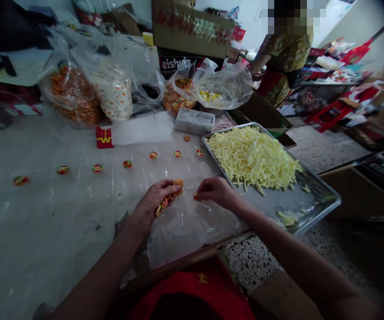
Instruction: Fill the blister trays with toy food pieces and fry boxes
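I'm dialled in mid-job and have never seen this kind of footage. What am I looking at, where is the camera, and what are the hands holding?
There's one picture, from a camera on the worker's head, looking down at bare hands. The left hand pinches a small orange piece and cups more. The right hand pinches another orange bit. On the plastic-covered table lies a row of small round colourful pieces; a metal tray of pale yellow strips sits to the right. Filled bags stand behind. Another person works beyond.
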### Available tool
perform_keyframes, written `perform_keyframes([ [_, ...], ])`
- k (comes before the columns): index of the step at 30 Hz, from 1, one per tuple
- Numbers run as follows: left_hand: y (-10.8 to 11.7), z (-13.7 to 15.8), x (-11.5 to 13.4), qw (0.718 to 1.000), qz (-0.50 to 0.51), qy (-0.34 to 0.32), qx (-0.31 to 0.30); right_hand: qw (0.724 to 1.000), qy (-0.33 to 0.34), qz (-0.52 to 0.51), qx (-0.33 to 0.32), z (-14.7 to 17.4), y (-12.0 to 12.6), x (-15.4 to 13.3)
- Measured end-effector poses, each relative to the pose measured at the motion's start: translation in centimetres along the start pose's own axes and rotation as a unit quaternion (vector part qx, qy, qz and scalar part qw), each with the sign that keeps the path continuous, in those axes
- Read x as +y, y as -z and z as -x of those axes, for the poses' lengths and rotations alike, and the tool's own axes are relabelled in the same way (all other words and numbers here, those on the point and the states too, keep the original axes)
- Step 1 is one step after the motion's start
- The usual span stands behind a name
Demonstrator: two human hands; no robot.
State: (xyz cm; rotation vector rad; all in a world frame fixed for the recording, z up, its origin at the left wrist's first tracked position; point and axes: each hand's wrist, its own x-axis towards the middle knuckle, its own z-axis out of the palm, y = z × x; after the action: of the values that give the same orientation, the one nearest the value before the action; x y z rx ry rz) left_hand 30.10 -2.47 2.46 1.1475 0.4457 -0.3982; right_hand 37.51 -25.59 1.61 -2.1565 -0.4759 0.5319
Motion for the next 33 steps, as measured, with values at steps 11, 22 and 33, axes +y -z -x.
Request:
perform_keyframes([
  [11, -0.3, 1.6, -1.7, 0.993, -0.089, -0.073, 0.033, 0.995, 0.052, -0.076, 0.025, -0.4, -1.4, -3.2],
  [22, 4.7, 5.7, 0.3, 0.99, -0.018, -0.051, 0.127, 0.976, 0.206, 0.047, 0.058, 0.8, -6.4, -3.2],
  [33, 6.0, 6.0, -1.6, 0.985, 0.016, -0.092, 0.148, 0.946, 0.265, 0.187, 0.007, 0.8, -9.1, -5.5],
])
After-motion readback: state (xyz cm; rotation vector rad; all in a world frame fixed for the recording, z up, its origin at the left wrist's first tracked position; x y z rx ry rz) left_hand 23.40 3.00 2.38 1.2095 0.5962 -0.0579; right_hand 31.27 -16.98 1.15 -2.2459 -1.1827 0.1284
